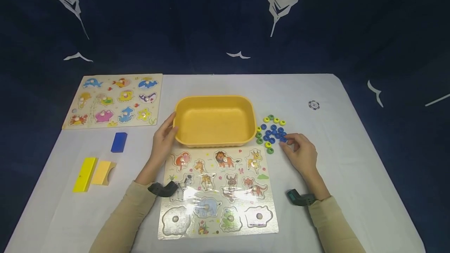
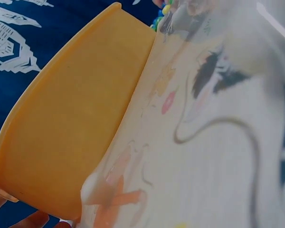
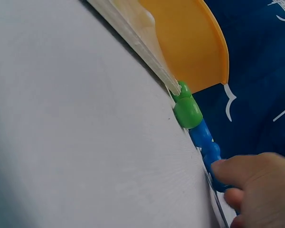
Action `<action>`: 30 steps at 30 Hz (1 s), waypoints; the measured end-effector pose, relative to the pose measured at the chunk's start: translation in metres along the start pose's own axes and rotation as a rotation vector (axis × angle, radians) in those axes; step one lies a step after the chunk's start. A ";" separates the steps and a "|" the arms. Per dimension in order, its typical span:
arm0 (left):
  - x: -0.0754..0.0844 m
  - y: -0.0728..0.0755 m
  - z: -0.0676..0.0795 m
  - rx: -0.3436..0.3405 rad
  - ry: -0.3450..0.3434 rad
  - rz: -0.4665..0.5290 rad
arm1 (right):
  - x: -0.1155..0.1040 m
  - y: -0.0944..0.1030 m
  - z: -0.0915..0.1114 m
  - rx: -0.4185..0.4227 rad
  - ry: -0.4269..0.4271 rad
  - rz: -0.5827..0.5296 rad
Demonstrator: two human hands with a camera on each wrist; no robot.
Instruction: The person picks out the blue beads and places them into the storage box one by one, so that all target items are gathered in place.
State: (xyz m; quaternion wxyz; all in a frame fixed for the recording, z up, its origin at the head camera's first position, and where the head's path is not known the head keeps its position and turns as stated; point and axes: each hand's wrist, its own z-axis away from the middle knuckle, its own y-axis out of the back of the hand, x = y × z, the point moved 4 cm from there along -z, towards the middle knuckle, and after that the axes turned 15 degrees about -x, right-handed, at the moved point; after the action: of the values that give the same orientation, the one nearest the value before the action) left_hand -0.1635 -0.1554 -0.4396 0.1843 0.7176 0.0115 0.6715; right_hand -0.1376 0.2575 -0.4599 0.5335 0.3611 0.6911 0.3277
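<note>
In the head view a yellow plastic tray (image 1: 215,122) stands at the middle of the table. At its left end my left hand (image 1: 164,138) touches the outer wall, fingers and thumb extended along it; fingertips (image 2: 35,220) show beside the tray in the left wrist view. Right of the tray lies a cluster of small round beads, blue, green and yellow. My right hand (image 1: 301,153) is at the cluster's right edge, thumb and index finger pinching a blue bead (image 1: 283,139). In the right wrist view its thumb (image 3: 232,170) overlaps the blue beads (image 3: 211,153).
An animal puzzle board (image 1: 219,190) lies in front of the tray. A sea-creature puzzle board (image 1: 112,100) is at the back left. Below it are a blue block (image 1: 119,142), a yellow block (image 1: 85,175) and an arched block (image 1: 102,173). A chip-shaped mark (image 1: 314,105) appears at right.
</note>
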 end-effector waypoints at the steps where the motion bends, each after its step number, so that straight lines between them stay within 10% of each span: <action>1: 0.004 0.000 0.001 -0.004 -0.001 0.012 | -0.002 0.003 -0.001 0.010 -0.007 -0.030; 7: 0.017 -0.001 0.002 -0.023 0.015 0.062 | -0.028 0.018 -0.020 0.039 0.025 -0.238; 14: -0.005 0.003 -0.002 -0.015 0.054 0.069 | -0.108 0.016 -0.070 -0.120 0.231 -0.382; 21: -0.014 0.005 -0.004 -0.008 0.057 0.064 | -0.188 -0.030 -0.114 -0.350 0.350 -0.410; 30: -0.012 0.004 -0.004 -0.005 0.050 0.074 | -0.234 -0.102 -0.127 -0.610 0.222 -0.232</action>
State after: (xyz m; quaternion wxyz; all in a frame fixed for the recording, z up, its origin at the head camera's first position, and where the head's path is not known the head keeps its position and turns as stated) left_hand -0.1696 -0.1613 -0.4501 0.1609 0.7000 -0.0120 0.6957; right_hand -0.2365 -0.0032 -0.4010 0.5722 0.0661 0.6514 0.4939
